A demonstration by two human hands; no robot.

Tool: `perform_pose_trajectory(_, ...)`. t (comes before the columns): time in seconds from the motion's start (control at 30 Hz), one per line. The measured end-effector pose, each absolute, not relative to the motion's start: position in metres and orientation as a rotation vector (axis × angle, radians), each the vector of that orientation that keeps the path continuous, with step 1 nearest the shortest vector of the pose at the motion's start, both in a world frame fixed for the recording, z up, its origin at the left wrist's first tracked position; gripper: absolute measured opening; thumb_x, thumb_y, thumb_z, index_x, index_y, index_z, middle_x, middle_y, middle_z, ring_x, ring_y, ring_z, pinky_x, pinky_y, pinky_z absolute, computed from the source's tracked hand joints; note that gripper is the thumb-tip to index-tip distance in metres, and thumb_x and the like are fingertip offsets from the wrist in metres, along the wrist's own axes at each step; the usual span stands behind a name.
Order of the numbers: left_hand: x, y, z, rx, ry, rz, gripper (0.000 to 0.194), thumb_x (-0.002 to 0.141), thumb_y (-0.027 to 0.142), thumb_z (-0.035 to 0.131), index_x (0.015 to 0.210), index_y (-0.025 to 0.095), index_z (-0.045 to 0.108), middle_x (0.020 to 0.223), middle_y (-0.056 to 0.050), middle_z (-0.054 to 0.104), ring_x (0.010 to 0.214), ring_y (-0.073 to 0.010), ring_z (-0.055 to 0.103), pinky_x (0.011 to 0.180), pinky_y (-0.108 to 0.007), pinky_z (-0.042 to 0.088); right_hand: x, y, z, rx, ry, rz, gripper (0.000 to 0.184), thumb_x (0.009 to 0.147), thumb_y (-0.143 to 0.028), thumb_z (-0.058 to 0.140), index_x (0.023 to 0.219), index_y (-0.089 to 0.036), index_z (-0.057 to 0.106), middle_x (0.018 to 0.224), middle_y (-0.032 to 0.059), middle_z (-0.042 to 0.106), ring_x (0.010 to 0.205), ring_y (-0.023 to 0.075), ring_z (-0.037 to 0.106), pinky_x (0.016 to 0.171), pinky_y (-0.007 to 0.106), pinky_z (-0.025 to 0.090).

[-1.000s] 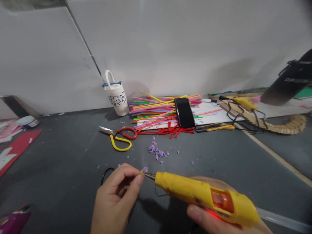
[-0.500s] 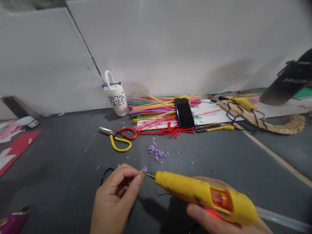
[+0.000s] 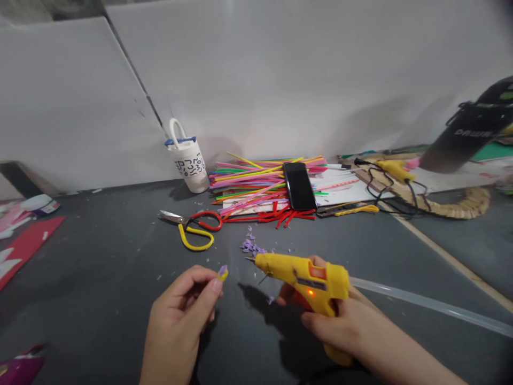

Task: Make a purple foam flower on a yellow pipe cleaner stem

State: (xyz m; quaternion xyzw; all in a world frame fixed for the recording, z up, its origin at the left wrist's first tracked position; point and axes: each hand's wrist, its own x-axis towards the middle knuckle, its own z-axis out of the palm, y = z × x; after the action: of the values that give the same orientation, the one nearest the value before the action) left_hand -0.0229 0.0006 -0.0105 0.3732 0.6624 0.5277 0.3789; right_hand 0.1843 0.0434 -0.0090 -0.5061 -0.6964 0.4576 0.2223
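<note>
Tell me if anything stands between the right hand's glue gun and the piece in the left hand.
Nothing visible does. Only a gap over the dark tabletop separates the glue gun in the right hand from the purple-and-yellow piece pinched in the left hand. The loose purple bits lie off that line.
</note>
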Motion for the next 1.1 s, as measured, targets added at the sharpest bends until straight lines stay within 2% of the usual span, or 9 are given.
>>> perform_pose_trajectory(0.13, -0.031, 0.001, -0.017, 0.881, 1.655, 1.449, 0.016, 0.071, 0.037, 0.072, 0.071, 0.022, 0.067, 0.059, 0.005, 0.059, 0.046, -0.0057, 0.042, 0.040, -0.013, 0.031, 0.181, 0.047, -0.011, -1.532, -1.986, 1.324, 0.019, 0.076, -0.027, 0.053, 0.071, -0.015, 0.067, 0.067, 0.0034, 0.069, 0.058, 0.0170, 0.062, 0.047, 0.021, 0.042)
perform_pose_trajectory(0.27, -0.035, -0.002, -0.021, 0.909, 1.625, 1.435, 0.013, 0.073, 0.036, 0.071, 0.076, 0.024, 0.067, 0.060, 0.006, 0.060, 0.048, -0.0057, 0.044, 0.042, -0.012, 0.034, 0.172, 0.038, -0.012, -1.641, -2.371, 0.966, 0.040, 0.086, -0.036, 0.044, 0.059, -0.015, 0.064, 0.054, 0.0066, 0.065, 0.045, 0.0156, 0.056, 0.041, 0.024, 0.026)
perform_pose_trajectory(0.5, -0.033, -0.001, -0.022, 1.005, 1.635, 1.365, 0.015, 0.076, 0.036, 0.069, 0.073, 0.022, 0.067, 0.060, 0.005, 0.058, 0.049, -0.0066, 0.043, 0.043, -0.015, 0.034, 0.160, 0.029, -0.023, -1.586, -2.773, 0.449, 0.046, 0.090, -0.038, 0.040, 0.060, -0.017, 0.068, 0.051, 0.0095, 0.067, 0.044, 0.0211, 0.063, 0.040, 0.028, 0.013)
perform_pose_trajectory(0.57, -0.031, 0.000, -0.022, 1.011, 1.644, 1.351, 0.016, 0.075, 0.037, 0.069, 0.073, 0.021, 0.067, 0.059, 0.005, 0.058, 0.049, -0.0069, 0.043, 0.042, -0.015, 0.033, 0.162, 0.033, -0.022, -1.651, -2.778, 0.408, 0.050, 0.091, -0.042, 0.041, 0.056, -0.016, 0.067, 0.048, 0.0095, 0.065, 0.043, 0.0213, 0.062, 0.040, 0.028, 0.013)
perform_pose_trajectory(0.63, -0.030, 0.001, -0.023, 0.996, 1.654, 1.337, 0.019, 0.073, 0.039, 0.070, 0.073, 0.020, 0.067, 0.057, 0.005, 0.056, 0.048, -0.0071, 0.043, 0.042, -0.015, 0.032, 0.165, 0.040, -0.020, -1.658, -2.733, 0.382, 0.046, 0.090, -0.043, 0.045, 0.058, -0.016, 0.066, 0.048, 0.0080, 0.064, 0.042, 0.0207, 0.060, 0.040, 0.027, 0.017)
perform_pose_trajectory(0.77, -0.028, 0.003, -0.026, 0.964, 1.609, 1.245, 0.026, 0.070, 0.044, 0.071, 0.073, 0.019, 0.066, 0.055, 0.004, 0.055, 0.048, -0.0076, 0.043, 0.043, -0.016, 0.033, 0.165, 0.062, -0.016, -1.482, -2.673, 0.307, 0.013, 0.086, -0.020, 0.053, 0.084, -0.017, 0.065, 0.070, 0.0049, 0.069, 0.063, 0.0174, 0.063, 0.051, 0.025, 0.031)
perform_pose_trajectory(0.83, -0.027, 0.005, -0.027, 0.922, 1.584, 1.213, 0.028, 0.068, 0.045, 0.071, 0.073, 0.018, 0.066, 0.055, 0.004, 0.056, 0.047, -0.0073, 0.042, 0.041, -0.015, 0.032, 0.160, 0.076, -0.018, -1.367, -2.718, 0.294, 0.011, 0.083, -0.013, 0.055, 0.081, -0.018, 0.064, 0.075, 0.0038, 0.067, 0.067, 0.0153, 0.060, 0.056, 0.024, 0.033)
perform_pose_trajectory(0.93, -0.025, 0.008, -0.028, 0.837, 1.560, 1.221, 0.030, 0.066, 0.045, 0.073, 0.073, 0.017, 0.066, 0.055, 0.005, 0.054, 0.045, -0.0061, 0.039, 0.040, -0.015, 0.028, 0.151, 0.092, -0.025, -1.228, -2.778, 0.253, 0.013, 0.085, -0.013, 0.054, 0.078, -0.016, 0.064, 0.074, 0.0045, 0.064, 0.066, 0.0152, 0.056, 0.057, 0.026, 0.031)
perform_pose_trajectory(1.1, -0.025, 0.009, -0.027, 0.812, 1.551, 1.230, 0.027, 0.069, 0.043, 0.071, 0.069, 0.017, 0.065, 0.052, 0.005, 0.052, 0.043, -0.0054, 0.035, 0.040, -0.016, 0.024, 0.142, 0.105, -0.037, -1.015, -2.853, 0.234, 0.013, 0.086, -0.011, 0.052, 0.084, -0.015, 0.065, 0.080, 0.0054, 0.061, 0.072, 0.0160, 0.052, 0.059, 0.026, 0.031)
